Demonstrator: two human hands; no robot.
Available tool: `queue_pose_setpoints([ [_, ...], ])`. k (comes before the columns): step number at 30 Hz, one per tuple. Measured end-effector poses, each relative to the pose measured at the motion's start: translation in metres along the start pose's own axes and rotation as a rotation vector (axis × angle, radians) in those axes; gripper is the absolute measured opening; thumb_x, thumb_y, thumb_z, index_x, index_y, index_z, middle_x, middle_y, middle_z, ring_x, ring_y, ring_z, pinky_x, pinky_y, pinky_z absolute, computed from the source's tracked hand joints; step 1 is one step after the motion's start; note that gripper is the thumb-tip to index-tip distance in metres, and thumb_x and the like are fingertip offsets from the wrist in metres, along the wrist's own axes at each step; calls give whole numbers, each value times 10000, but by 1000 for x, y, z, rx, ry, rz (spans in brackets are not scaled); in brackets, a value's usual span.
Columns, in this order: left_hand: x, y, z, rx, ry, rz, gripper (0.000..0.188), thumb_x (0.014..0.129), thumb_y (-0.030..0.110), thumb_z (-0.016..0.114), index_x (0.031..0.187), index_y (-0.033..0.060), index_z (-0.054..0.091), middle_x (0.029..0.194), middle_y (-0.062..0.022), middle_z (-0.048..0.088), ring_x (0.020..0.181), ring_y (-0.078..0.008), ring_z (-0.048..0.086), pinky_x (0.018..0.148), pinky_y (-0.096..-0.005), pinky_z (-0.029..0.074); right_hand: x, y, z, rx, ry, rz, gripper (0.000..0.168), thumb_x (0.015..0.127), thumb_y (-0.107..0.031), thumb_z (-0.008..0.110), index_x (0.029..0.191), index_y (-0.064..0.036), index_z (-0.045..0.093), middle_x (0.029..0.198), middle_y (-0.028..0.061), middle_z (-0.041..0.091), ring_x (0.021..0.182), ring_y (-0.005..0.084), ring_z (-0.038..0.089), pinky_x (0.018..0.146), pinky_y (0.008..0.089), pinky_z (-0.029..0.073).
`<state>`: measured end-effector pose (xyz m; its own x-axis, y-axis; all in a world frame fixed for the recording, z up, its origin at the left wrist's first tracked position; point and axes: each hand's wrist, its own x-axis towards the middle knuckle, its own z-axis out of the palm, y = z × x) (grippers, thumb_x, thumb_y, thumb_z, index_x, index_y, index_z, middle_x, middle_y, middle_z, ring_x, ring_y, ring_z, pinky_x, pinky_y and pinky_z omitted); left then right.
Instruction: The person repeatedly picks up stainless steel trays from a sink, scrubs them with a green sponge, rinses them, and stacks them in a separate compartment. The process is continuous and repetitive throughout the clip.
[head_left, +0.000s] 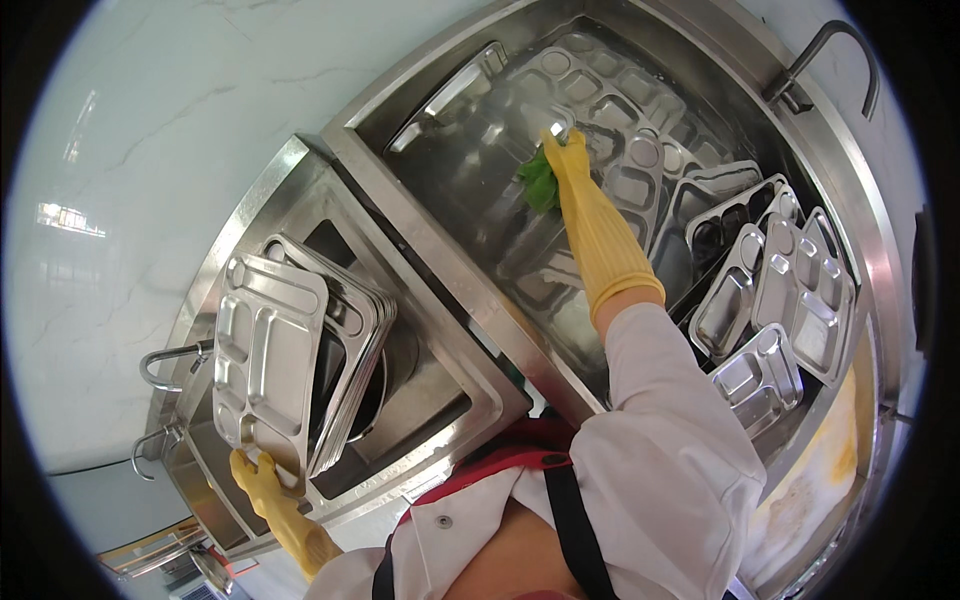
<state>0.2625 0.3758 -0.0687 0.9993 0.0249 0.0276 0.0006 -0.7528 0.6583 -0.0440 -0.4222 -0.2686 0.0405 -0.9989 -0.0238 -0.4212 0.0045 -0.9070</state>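
Yellow rubber gloves cover both hands. At the lower left, my left hand (259, 480) grips the near edge of a steel compartment tray (281, 345), which lies tilted on a stack of similar trays (367, 315). My right hand (566, 157) is over the large water-filled sink, closed on a green cloth (538, 180). Beneath and around it, several compartment trays (630, 187) lie under the water. More steel trays (799, 300) lean in a pile at the sink's right side, partly above the water.
A steel divider (465, 277) separates the large sink from the left basin. One tray (450, 97) leans at the sink's far left wall. Curved faucets stand at the upper right (832, 30) and left (150, 375). A foam-filled basin (810, 480) is at the lower right.
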Motion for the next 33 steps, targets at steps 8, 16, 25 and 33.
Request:
queue_pose_setpoints([
  [8, -38, 49, 8, -242, -75, -371, 711, 1067, 166, 589, 1742, 196, 367, 1435, -59, 620, 1114, -202, 609, 920, -398, 558, -3, -43, 38, -14, 126, 124, 1055, 929, -460, 848, 1671, 34, 283, 1456, 328, 657, 1329, 466, 669, 1089, 476, 534],
  [16, -7, -4, 13, -270, -119, -208, 746, 1070, 221, 622, 1759, 145, 346, 1569, -69, 556, 1240, -222, 586, 1056, -406, 505, 78, 49, 47, 379, 238, 55, 1211, 845, -474, 908, 1706, 54, 240, 1419, 276, 690, 1236, 400, 714, 1027, 438, 567],
  [25, -51, 57, 9, -190, -64, -420, 764, 1064, 344, 635, 1758, 315, 317, 1376, -37, 606, 1145, -225, 602, 804, -447, 582, 28, -30, 52, 154, 260, 200, 1210, 859, -543, 877, 1690, 109, 285, 1609, 378, 497, 1477, 493, 548, 1219, 467, 466],
  [33, -56, 69, 13, -304, -209, -350, 785, 1043, 275, 687, 1742, 230, 331, 1216, -37, 643, 995, -193, 642, 715, -387, 575, 40, -27, 16, 489, -68, 194, 630, 942, -501, 755, 1116, 105, 767, 1086, 250, 795, 1024, 395, 738, 930, 498, 539],
])
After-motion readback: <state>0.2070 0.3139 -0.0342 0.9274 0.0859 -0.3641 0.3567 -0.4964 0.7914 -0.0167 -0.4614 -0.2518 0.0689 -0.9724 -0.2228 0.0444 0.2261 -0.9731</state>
